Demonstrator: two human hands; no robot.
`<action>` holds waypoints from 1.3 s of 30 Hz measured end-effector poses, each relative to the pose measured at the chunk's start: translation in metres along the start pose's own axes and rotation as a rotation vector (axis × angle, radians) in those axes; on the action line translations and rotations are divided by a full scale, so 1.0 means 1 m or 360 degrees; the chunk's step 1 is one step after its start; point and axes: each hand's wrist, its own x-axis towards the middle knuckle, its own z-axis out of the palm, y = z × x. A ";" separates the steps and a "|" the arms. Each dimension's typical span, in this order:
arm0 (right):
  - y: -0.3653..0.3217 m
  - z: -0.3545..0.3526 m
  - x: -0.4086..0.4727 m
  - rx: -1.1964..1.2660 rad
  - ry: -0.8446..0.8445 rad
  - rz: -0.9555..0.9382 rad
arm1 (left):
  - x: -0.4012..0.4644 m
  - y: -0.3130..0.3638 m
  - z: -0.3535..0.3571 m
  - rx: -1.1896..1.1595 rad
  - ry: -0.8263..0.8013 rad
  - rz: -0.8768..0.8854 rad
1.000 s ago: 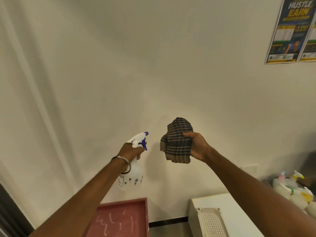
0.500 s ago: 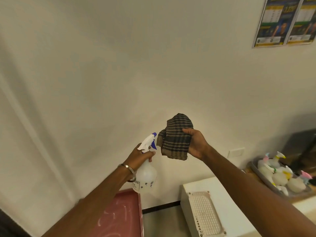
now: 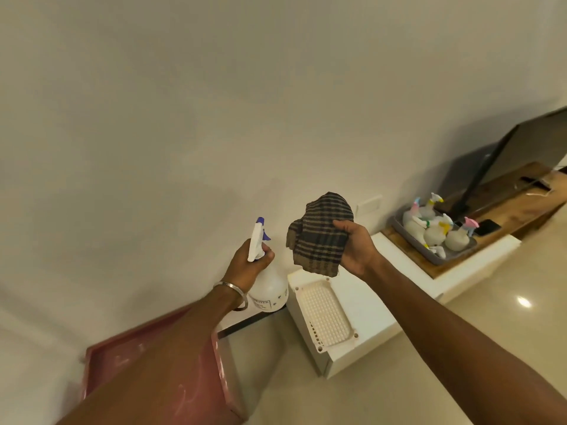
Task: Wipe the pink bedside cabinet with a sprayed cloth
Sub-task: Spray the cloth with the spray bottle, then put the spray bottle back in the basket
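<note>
Left hand (image 3: 250, 263): raised at the end of an outstretched forearm, fingers curled round the neck of a white spray bottle (image 3: 267, 286); a metal bangle (image 3: 231, 294) sits at the wrist. The bottle's blue-tipped nozzle points up and slightly away from the cloth.

Right hand (image 3: 356, 248): raised alongside, arm extended from the lower right, palm turned toward the left, thumb and fingers gripping a bunched dark checked cloth (image 3: 320, 234) — held just beside the nozzle, not touching it.

Pink bedside cabinet (image 3: 190, 375): low in the view against the wall, under the left forearm, its top streaked with pale marks.

White unit (image 3: 362, 311) with a perforated panel: right of the cabinet, apart from it.

Grey tray (image 3: 429, 254) of further spray bottles — on a wooden surface at right.
</note>
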 end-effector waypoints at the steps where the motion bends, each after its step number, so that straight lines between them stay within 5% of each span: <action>1: 0.002 -0.012 0.001 0.0021 0.0030 -0.0002 | 0.004 -0.004 0.009 0.0002 -0.0015 -0.0011; 13: 0.051 -0.115 0.003 0.0456 0.0412 -0.0047 | 0.074 -0.073 0.098 0.0078 -0.0092 -0.0051; 39: 0.183 -0.227 0.076 0.0690 0.0579 0.0175 | 0.191 -0.286 0.209 0.0479 -0.0244 -0.0210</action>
